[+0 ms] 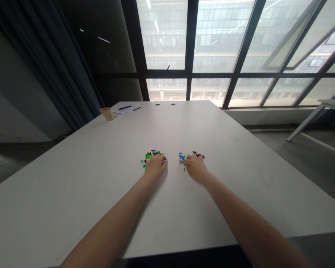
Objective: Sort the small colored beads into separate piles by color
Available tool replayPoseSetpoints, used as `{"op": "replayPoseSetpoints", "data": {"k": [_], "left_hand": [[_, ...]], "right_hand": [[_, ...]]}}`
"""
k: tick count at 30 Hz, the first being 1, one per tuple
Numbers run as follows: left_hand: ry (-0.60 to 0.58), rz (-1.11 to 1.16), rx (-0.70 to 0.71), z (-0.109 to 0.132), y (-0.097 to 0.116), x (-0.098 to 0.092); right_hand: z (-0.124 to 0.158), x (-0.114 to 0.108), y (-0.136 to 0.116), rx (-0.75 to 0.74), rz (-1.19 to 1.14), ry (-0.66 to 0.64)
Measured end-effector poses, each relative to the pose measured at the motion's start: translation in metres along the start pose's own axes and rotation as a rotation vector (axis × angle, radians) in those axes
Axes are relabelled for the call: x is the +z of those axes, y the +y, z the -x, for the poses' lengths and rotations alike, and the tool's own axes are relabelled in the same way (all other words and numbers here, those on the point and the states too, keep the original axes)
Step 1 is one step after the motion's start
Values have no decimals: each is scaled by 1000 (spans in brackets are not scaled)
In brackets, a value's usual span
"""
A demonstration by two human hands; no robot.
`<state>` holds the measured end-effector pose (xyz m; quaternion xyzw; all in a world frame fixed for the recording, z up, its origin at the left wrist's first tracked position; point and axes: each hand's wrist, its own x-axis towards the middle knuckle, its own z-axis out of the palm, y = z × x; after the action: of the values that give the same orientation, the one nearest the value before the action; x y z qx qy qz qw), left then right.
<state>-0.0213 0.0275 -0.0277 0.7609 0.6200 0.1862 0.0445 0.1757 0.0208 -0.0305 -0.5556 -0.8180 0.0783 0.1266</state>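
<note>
A mixed pile of small toy building bricks, green, blue, cream and dark brown, lies on the white table. My left hand rests over the right side of this pile. Its fingers are curled in, and whatever they hold is hidden. To the right, my right hand has its index finger stretched out, its tip touching the small group of blue bricks. The other fingers of that hand are bent under. Just beyond its knuckles sits a group of brown bricks. Partly below the hand is a green brick.
The white table stretches away toward tall windows. At its far left stand a paper cup and papers with a blue pen on them. Another table is at the right.
</note>
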Motion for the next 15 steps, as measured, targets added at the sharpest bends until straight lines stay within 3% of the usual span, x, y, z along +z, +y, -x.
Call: {"op": "replayPoseSetpoints", "data": {"k": [8, 15], "left_hand": [[-12, -28, -13, -1, -1, -1], [-22, -76, -69, -2, -7, -3]], "right_hand": [[3, -5, 3, 53, -1, -20], [11, -14, 1, 30, -55, -112]]}}
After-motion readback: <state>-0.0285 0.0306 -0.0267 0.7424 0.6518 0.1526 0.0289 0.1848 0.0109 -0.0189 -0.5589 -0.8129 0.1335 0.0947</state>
